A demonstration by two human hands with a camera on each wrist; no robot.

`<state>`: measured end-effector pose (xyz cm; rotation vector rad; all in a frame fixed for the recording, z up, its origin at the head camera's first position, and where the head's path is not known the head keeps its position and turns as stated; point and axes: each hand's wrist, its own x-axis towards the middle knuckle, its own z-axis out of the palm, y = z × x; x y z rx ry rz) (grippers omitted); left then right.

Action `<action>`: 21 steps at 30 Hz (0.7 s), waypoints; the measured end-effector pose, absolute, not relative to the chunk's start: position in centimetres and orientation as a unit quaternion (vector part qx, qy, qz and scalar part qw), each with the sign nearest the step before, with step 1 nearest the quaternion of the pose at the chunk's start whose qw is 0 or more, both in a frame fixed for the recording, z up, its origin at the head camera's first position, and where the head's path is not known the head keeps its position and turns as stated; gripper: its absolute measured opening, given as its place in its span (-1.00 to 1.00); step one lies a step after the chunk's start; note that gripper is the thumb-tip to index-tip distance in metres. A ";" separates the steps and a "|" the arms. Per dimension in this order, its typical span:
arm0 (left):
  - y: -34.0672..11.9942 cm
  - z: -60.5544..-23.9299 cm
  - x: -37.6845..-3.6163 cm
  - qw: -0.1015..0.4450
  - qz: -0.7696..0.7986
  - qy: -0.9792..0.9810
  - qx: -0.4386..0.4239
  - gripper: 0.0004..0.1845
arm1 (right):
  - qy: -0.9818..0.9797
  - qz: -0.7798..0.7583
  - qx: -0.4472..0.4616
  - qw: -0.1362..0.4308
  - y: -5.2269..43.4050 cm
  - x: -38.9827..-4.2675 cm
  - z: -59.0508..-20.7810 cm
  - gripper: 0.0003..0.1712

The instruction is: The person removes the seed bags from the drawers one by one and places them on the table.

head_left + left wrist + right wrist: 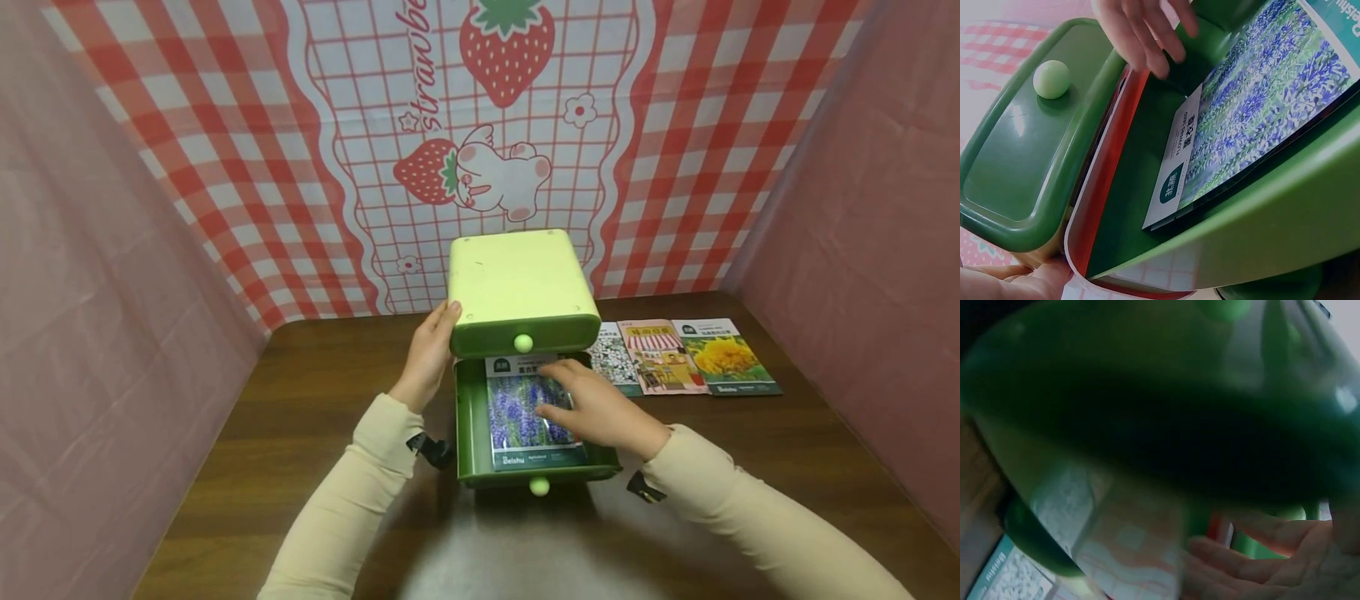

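A small drawer cabinet (521, 279) with a pale yellow-green top and green fronts stands on the table. Its upper drawer (491, 339) is closed; the drawer (471, 417) below it is pulled out. Inside lies a packet (525, 417) printed with purple flowers, its top label partly behind my right hand. My left hand (429, 354) rests along the cabinet's left side, fingers extended against it. My right hand (600, 408) is over the drawer's right part, fingers spread and loosely bent, nothing held; whether it touches the packet, I cannot tell. The right wrist view is mostly blocked by the green drawer.
To the cabinet's right lie a packet (618, 358) with white flowers, a pink packet (663, 358) with a shop drawing and a packet (723, 354) with yellow flowers. A checked strawberry cloth (360, 167) hangs behind the brown table (247, 467). Pink cloth lines both sides.
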<state>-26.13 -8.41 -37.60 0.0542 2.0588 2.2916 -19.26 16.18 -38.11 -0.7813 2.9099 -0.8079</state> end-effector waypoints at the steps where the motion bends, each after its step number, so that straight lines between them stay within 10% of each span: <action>1: -8.4 -37.6 -26.1 0.031 0.744 0.668 0.017 -0.26 | 0.934 -0.253 -0.249 0.022 16.0 -19.3 -38.3 -0.26; 21: -8.3 -37.6 -26.1 0.027 0.750 0.661 0.015 -0.28 | 0.948 -0.122 -0.284 0.078 14.4 -19.9 -40.9 0.03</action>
